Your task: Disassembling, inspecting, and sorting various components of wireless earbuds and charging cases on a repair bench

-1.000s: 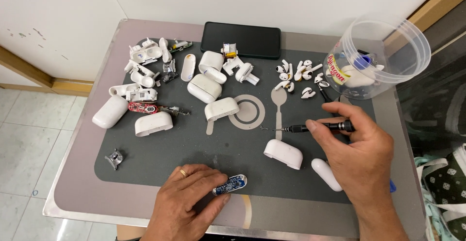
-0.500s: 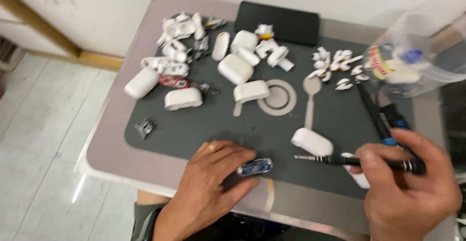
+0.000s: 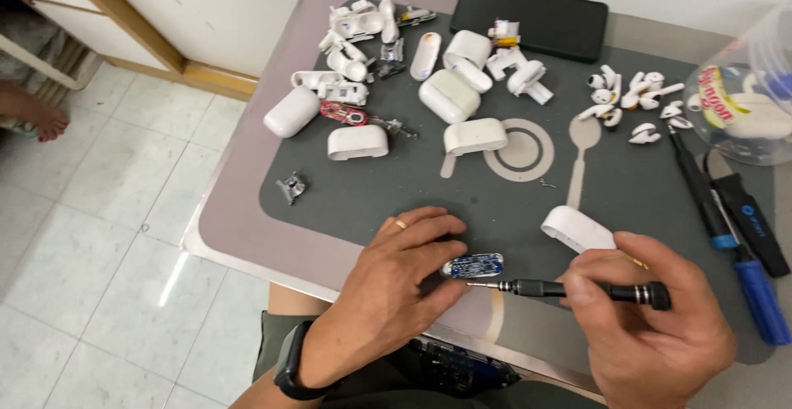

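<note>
My left hand (image 3: 394, 281) rests on the dark work mat (image 3: 346, 203), its fingertips pinching a small blue circuit board (image 3: 473, 265) near the mat's front edge. In my right hand (image 3: 652, 326) I grip a slim black screwdriver (image 3: 577, 290) lying level, its tip touching the right end of the board. A white earbud case shell (image 3: 576, 228) lies just beyond my right hand.
Several white earbud cases and shell halves (image 3: 450, 96) lie scattered across the far half of the mat, with loose earbuds (image 3: 631, 96) at right. A black phone (image 3: 529, 18) sits at the back. A clear plastic tub (image 3: 747, 96) and blue-handled tools (image 3: 747, 281) are at right.
My right hand has carried the screwdriver from the mat's right side down to the circuit board. The left hand stayed on the board. The camera has shifted left and closer.
</note>
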